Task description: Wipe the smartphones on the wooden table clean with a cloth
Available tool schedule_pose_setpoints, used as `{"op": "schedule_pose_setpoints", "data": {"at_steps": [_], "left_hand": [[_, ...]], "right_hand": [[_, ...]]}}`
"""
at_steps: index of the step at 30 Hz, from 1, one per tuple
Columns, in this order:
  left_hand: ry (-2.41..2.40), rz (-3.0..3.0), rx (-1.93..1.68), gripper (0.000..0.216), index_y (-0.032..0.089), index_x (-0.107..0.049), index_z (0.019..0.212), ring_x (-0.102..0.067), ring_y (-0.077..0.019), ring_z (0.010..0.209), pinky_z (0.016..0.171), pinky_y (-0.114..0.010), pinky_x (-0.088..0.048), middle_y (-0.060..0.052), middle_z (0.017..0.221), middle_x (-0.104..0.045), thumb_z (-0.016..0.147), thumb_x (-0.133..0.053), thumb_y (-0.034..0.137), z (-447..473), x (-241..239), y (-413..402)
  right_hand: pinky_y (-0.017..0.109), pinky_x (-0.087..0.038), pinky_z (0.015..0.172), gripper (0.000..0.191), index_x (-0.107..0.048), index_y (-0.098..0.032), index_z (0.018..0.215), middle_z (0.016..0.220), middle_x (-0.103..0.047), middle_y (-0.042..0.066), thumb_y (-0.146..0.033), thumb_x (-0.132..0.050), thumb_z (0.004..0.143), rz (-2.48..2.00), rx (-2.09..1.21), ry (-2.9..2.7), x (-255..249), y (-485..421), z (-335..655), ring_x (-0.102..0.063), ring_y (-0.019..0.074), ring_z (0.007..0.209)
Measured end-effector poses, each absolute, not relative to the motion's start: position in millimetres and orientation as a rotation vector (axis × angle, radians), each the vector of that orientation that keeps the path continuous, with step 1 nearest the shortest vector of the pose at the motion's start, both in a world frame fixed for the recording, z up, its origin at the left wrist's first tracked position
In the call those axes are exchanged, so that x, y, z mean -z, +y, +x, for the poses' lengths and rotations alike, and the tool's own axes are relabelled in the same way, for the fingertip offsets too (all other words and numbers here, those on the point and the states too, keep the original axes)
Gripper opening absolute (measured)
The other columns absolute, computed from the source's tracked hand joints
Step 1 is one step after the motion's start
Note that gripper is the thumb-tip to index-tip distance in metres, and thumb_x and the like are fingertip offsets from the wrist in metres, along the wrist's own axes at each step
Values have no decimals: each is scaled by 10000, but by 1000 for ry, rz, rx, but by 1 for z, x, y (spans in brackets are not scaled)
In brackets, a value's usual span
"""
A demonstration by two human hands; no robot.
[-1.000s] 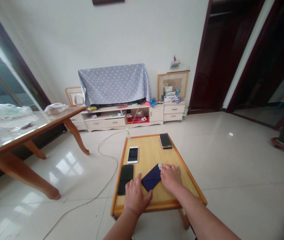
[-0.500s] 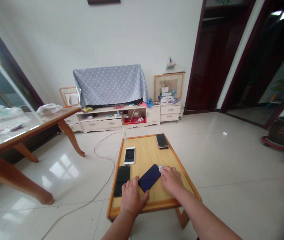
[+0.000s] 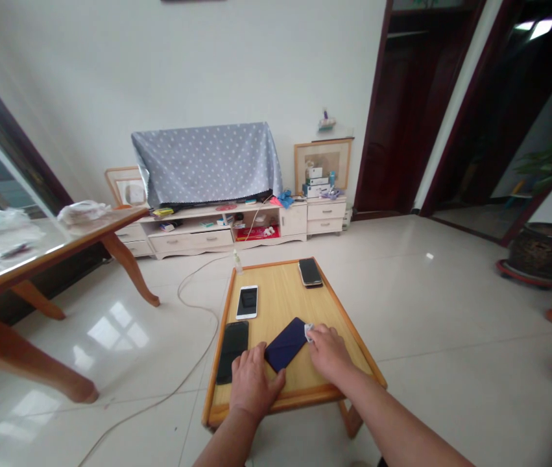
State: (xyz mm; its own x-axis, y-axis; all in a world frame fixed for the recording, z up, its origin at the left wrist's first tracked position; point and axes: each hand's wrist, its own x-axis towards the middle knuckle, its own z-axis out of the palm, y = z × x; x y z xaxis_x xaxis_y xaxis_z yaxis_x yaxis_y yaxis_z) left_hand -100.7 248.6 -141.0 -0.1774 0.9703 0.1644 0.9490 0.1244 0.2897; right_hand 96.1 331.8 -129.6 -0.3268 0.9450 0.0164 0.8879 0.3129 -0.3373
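Blue phone (image 3: pixel 286 345) slantwise on small wooden table (image 3: pixel 280 292), black phone (image 3: pixel 233 352) to left. Left hand (image 3: pixel 254 381) holds blue phone's near end between thumb and fingers; right hand (image 3: pixel 329 351) pinches white tissue (image 3: pixel 308 332) at far end. White phone (image 3: pixel 247 302) farther back.

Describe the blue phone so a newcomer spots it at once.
Start at the small wooden table before the person. Near its close edge, between the left hand and right hand, lies the blue phone. Unlike the white phone and black phone to its left, it lies slanted and is dark blue.
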Motion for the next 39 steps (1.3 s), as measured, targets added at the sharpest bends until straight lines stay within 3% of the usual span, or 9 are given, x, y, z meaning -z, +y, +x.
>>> {"op": "schedule_pose_setpoints", "data": {"at_steps": [6,13,19,27,33,39], "left_hand": [[2311,1986,-512,584,206,-512,1299,-533,-277,1160,993,-382,-317,-90,1244,-635,794,-607,485,-101,143,249],[2321,1956,-480,601,211,-509,1312,-526,-282,1176,1004,-384,-313,-93,1257,-629,787,-615,483,-99,139,248],[2317,1982,-515,591,207,-506,1309,-535,-278,1170,1010,-385,-312,-103,1243,-630,795,-608,479,-101,141,248],[2304,1999,-538,583,206,-509,1298,-544,-278,1153,986,-385,-327,-99,1227,-635,786,-609,468,-102,143,249],[2316,2018,-545,580,200,-507,1299,-541,-274,1150,996,-378,-320,-101,1218,-636,792,-603,467,-102,146,248],[2313,1994,-532,600,203,-504,1298,-537,-272,1133,997,-381,-315,-86,1207,-638,778,-623,479,-102,143,247]], "right_hand": [[319,-369,893,318,-678,-276,1110,1134,-642,52,-165,-495,874,-1370,-477,-2472,137,296,81,-534,226,1045],[344,-372,872,295,-683,-240,1108,1189,-627,95,-185,-485,896,-1704,-388,-2376,129,327,98,-518,260,1079],[312,-372,887,343,-668,-287,1136,1136,-640,44,-169,-521,849,-1461,-423,-2439,136,304,88,-529,227,1045],[330,-375,880,310,-692,-231,1100,1143,-637,94,-174,-503,860,-1676,-377,-2344,130,333,102,-528,253,1061],[295,-381,872,310,-702,-270,1061,1106,-651,44,-152,-522,837,-1395,-486,-2459,132,307,88,-542,218,1019],[323,-376,832,268,-706,-220,1034,1120,-639,98,-172,-493,880,-1641,-428,-2415,123,331,100,-532,246,1023]]}}
